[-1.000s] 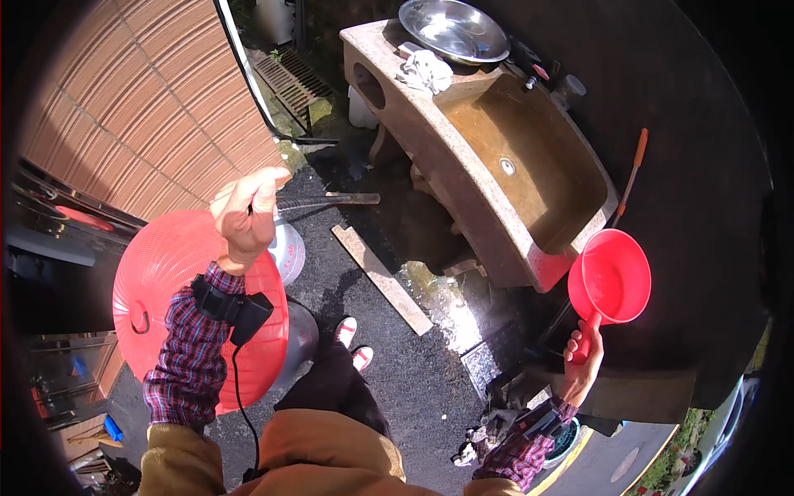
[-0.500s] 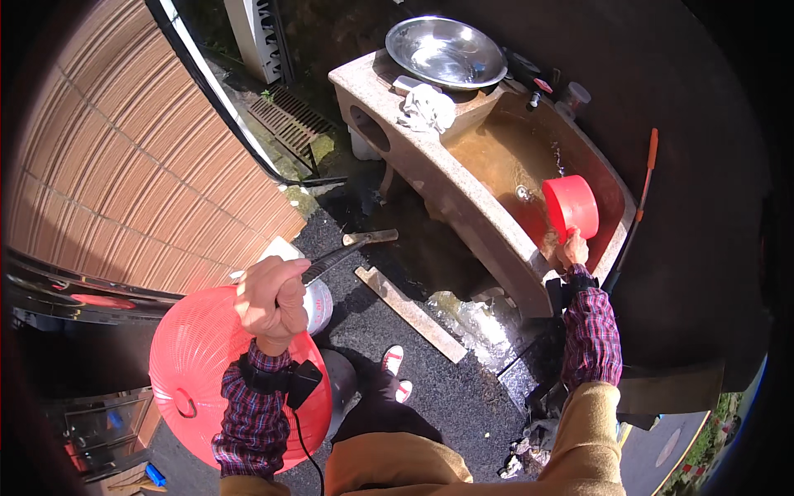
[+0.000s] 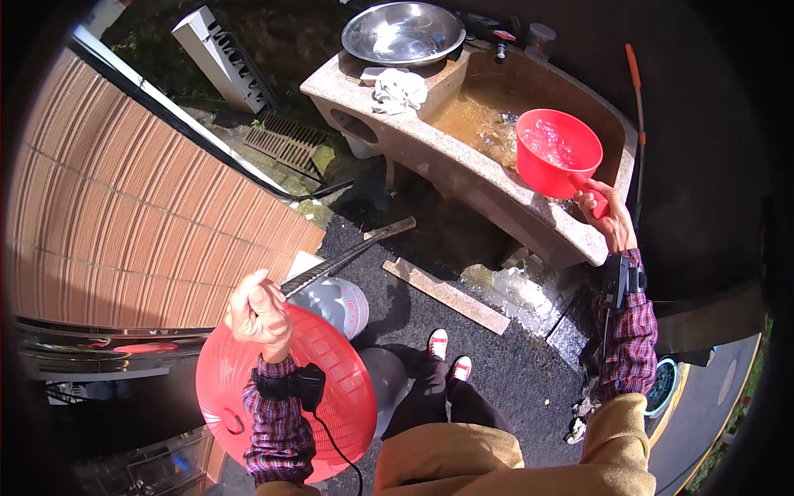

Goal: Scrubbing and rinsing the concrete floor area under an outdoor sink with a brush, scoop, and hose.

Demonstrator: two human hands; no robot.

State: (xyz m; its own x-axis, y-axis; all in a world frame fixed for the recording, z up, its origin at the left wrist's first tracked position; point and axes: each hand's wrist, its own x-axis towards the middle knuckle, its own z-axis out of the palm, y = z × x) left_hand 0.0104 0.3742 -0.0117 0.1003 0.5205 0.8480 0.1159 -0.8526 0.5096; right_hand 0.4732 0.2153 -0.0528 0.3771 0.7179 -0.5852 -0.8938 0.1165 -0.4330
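Observation:
My right hand (image 3: 608,217) is wrapped round the handle of a red plastic dipper (image 3: 547,183). Clear water shows inside its bowl, which is held upright above the near right side of a stone sink (image 3: 480,165). Brownish water (image 3: 463,116) stands in the sink. On the left, my left hand (image 3: 260,314) is closed at the end of a long dark ribbed rod (image 3: 327,266) whose kind I cannot make out; its far end reaches a short wooden piece (image 3: 393,229). Below that hand is a large red plastic basket (image 3: 339,372), turned with its base up.
A metal basin (image 3: 404,33) and a white cloth (image 3: 400,89) lie on the sink's ledge, near a tap (image 3: 501,48). A wooden strip (image 3: 447,296) lies on the dark ground. Beside the basket stands a pale bucket (image 3: 335,306). An orange-handled tool (image 3: 635,83) leans at the right.
My right hand has lifted the dipper out of the sink and turned it upright, with water in it. My left hand still grips the rod. The whole view has shifted.

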